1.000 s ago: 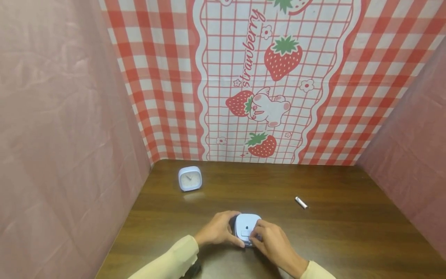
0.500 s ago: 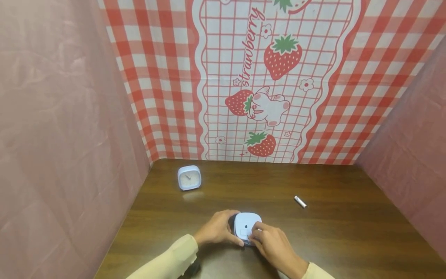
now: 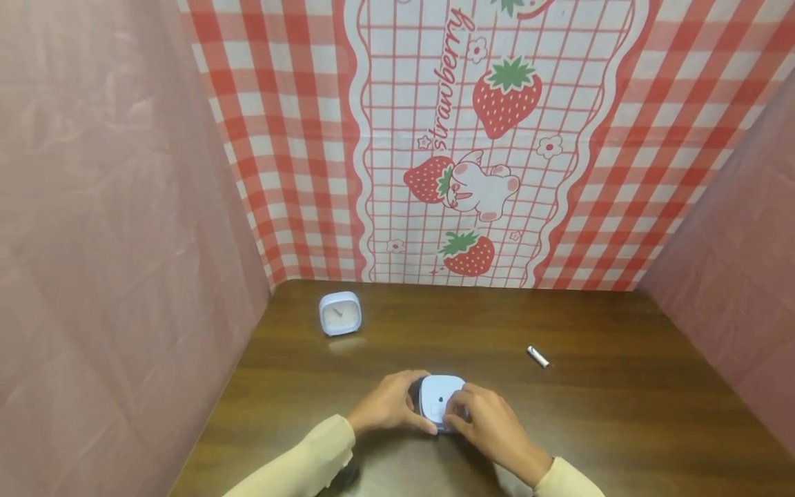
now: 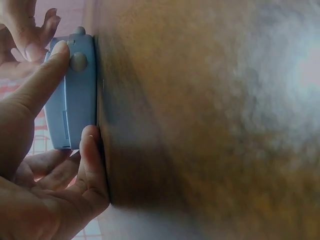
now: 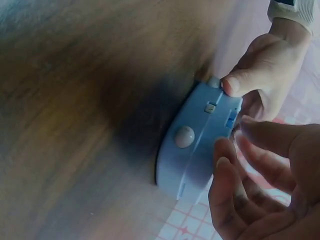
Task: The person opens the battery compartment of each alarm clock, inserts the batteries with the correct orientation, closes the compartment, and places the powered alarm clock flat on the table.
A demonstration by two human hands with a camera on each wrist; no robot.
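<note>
Pale-blue, rounded-square plastic casing (image 3: 434, 392) seemed light and stiff, best held by its sides, where your left hand (image 3: 388, 404) gripped; whether your right hand (image 3: 487, 420) pinched anything was indiscernible.

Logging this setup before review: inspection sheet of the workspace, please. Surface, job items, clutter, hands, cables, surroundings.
Surface: brown wood-grain table, light sheen toward the front.
Job items: pale blue case, low on the table, between the hands.
Clutter: small clock standing at the back left; white stick, probably a battery, lying to the right.
Hands: left hand grips the case's side; right hand has bent fingers at its upper face, any pinch unclear.
Cables: nothing seen.
Surroundings: checked strawberry cloth behind, pink cloth on both sides.
</note>
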